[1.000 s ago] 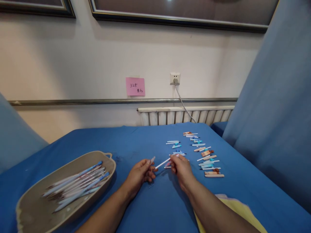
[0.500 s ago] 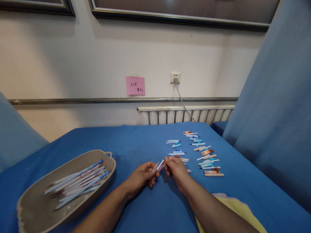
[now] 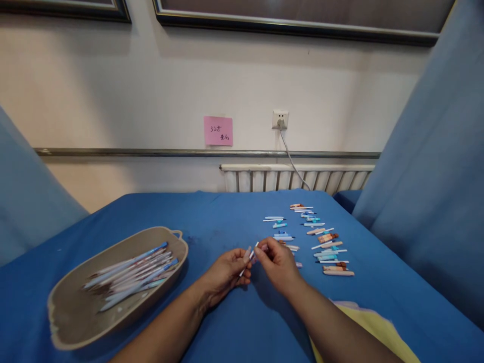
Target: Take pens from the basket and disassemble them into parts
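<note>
Above the middle of the blue-covered table, my left hand (image 3: 227, 271) is closed on pen parts: a pale pen barrel (image 3: 247, 254) and a thin white refill (image 3: 254, 251) slanting through the fingers. My right hand (image 3: 279, 263) meets it from the right, thumb and finger pinched on a pinkish pen piece, mostly hidden by the fingers. To the left, a brown tray (image 3: 71, 327) holds a heap of whole pens (image 3: 132, 275). Beyond my right hand lie separated pen parts, with barrels (image 3: 338, 273), white refills and blue, brown or pink pieces in two rough columns.
A yellow cloth (image 3: 363, 327) lies partly beneath my right forearm. Blue curtains (image 3: 412, 141) hang at both sides. Behind the table are a radiator (image 3: 264, 179), a plugged-in cord (image 3: 289, 156) and a pink note (image 3: 218, 131) on the wall.
The white refill now stands more steeply, and its lower end shows below my left fingers. Both hands stay close together. The whole view has shifted slightly.
</note>
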{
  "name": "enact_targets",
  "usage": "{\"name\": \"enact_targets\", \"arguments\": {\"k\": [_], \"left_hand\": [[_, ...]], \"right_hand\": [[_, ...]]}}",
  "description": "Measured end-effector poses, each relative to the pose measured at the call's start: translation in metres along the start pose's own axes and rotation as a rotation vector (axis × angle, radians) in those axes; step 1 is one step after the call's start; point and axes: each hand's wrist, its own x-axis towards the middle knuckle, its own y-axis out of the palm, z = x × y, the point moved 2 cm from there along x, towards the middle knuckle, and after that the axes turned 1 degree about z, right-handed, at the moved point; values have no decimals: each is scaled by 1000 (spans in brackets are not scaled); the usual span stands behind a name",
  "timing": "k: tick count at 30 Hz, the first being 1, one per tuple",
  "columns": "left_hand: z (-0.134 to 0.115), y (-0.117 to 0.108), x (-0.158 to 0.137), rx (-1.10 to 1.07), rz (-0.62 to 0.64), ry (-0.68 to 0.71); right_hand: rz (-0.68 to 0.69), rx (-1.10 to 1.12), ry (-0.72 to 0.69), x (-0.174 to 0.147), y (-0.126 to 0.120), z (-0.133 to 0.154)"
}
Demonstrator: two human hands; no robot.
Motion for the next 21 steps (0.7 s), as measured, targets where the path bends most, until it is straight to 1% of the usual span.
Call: {"name": "enact_targets", "arguments": {"k": [2,5,7,9,12,15,18,20,21], "left_hand": [[0,0,1,26,6,4],[-4,-3,1,123,-17,-4],[-11,-6,-1,255,-65,3],[-21,-11,-5,458,-122,31],[-30,-15,-13,817,-95,27],[-31,-15,-19,1091,-77,34],[-26,-11,-20,1222,-96,89],[-23,-8,-20,1249,-95,117],[-22,-7,-20,1259,-99,131]], "right_hand": [[41,17,15,0,3,-3],[-18,61,73,3,3,-11],[-70,121,130,7,-1,-15],[-101,194,202,11,-8,-15],[-170,265,289,15,-25,-8],[-297,332,277,18,-48,4],[-403,440,250,22,-69,15],[-427,463,267,24,-80,20],[-415,451,280,25,-83,21]]}}
